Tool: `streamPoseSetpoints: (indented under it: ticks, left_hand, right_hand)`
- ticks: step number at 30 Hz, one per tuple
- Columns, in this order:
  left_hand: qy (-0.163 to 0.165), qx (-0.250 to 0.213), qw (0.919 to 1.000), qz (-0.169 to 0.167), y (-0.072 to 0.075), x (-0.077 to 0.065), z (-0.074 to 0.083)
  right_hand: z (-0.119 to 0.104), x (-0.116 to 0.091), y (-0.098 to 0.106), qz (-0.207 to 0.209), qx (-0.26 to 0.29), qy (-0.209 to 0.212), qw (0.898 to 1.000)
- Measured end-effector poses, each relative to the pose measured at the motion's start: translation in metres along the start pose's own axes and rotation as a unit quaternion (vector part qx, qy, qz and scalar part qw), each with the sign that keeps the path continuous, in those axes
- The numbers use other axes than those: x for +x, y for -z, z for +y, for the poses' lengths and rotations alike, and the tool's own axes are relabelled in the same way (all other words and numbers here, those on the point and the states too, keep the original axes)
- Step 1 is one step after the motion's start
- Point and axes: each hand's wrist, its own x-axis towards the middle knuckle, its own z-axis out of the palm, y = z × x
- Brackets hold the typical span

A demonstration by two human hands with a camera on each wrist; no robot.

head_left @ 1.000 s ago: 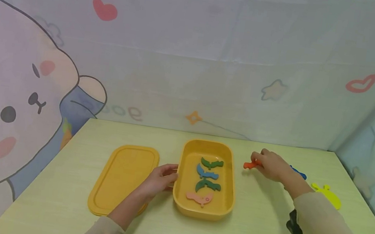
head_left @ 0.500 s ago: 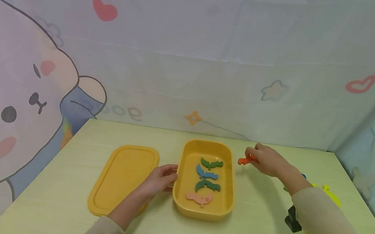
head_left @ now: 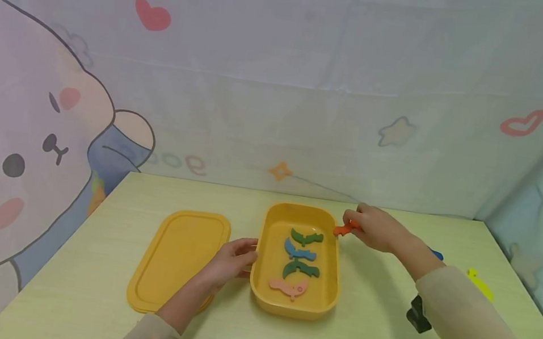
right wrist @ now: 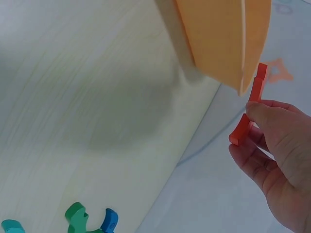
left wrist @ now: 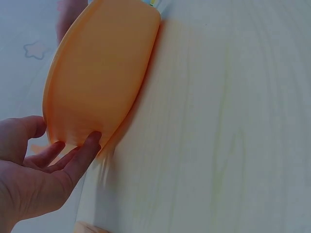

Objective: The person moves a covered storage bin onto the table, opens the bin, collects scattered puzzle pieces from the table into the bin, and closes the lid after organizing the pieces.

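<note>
My right hand (head_left: pixel 376 228) pinches a small orange-red toy piece (right wrist: pixel 257 90) between thumb and fingers. The piece overlaps the right rim of the yellow tub (head_left: pixel 291 312) near its far corner in the head view. My left hand (head_left: pixel 235 257) rests against the tub's left side. In the left wrist view its thumb is at the rim and its fingers (left wrist: pixel 87 150) lie on the outer wall. Inside the tub, a green piece (head_left: pixel 306 237), a blue piece (head_left: pixel 299 251), a dark green piece (head_left: pixel 302 268) and a pink piece (head_left: pixel 290 287) lie in a column.
A flat yellow lid (head_left: pixel 177 257) lies left of the tub, partly under the left forearm. Beyond the right forearm are a bright yellow piece (head_left: pixel 482 288) and a blue piece (head_left: pixel 437 254), both partly hidden. The right wrist view shows a green piece (right wrist: pixel 77 217) on the table.
My right hand has moved left with the orange-red piece, from the table on the right to the tub's rim. The left hand and the tub have stayed in place.
</note>
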Motion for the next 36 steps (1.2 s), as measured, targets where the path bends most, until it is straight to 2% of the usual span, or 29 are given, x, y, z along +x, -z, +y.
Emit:
streamPoseSetpoints:
  ticks: [21, 36]
  left_hand:
    - [0.001, -0.002, 1.0000, -0.003, 0.000, 0.002, -0.001]
    - [0.001, 0.003, 1.0000, 0.002, 0.000, 0.002, -0.002]
  right_hand:
    - [-0.034, 0.025, 0.007, 0.017, -0.010, 0.064, 0.998]
    - [-0.065, 0.039, 0.006, -0.019, -0.013, 0.095, 0.995]
